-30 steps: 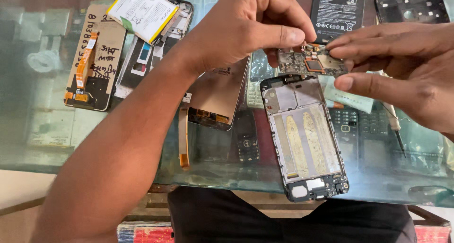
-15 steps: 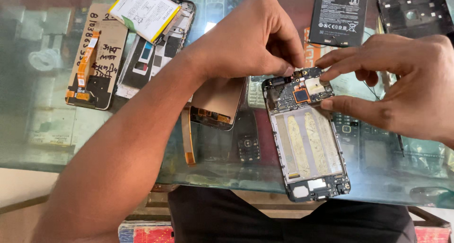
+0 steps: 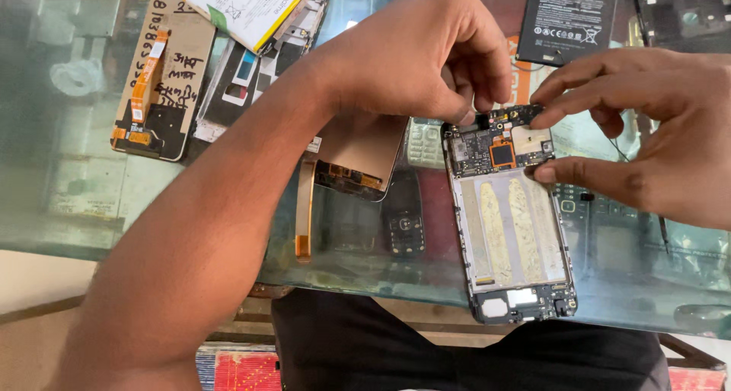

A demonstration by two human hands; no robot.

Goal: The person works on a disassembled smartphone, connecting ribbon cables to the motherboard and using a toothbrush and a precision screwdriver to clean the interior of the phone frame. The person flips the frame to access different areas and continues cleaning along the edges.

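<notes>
Phone frame (image 3: 512, 223) lies face down and opened on the glass table (image 3: 91, 201), long axis running away from the person, just right of centre. Circuit board (image 3: 499, 143) sits in the far end of the frame, gold shield and small black square chip showing. Bare battery bay below it with two pale glue strips running lengthwise; small lower board at the near end.

Left hand (image 3: 415, 52) reaches in from the lower left across the table, fingers curled down, fingertips (image 3: 466, 115) pinched close on the board's top left corner by a small black part. Holds nothing loose that I can see.

Right hand (image 3: 662, 132) comes in from the right, thumb and forefinger spread narrow and clamped on the board's right edge: forefinger on the top right corner, thumb at the lower right corner. Other fingers folded back, empty.

Around it:
- Detached screen panel (image 3: 358, 155), copper-coloured back up, just left of the frame and partly under the left wrist, orange ribbon cable (image 3: 304, 208) hanging toward the near edge.
- Black battery (image 3: 567, 18) at the far edge, beyond the board, apart from it.
- Yellow-edged battery (image 3: 247, 6) far left, resting on another stripped phone body (image 3: 255, 79).
- Tan screen back (image 3: 164, 71) with handwriting and an orange flex, furthest left.
- Dark back cover (image 3: 681, 10) in the far right corner.
- Old keypad phones (image 3: 403, 208) visible under the glass.
</notes>
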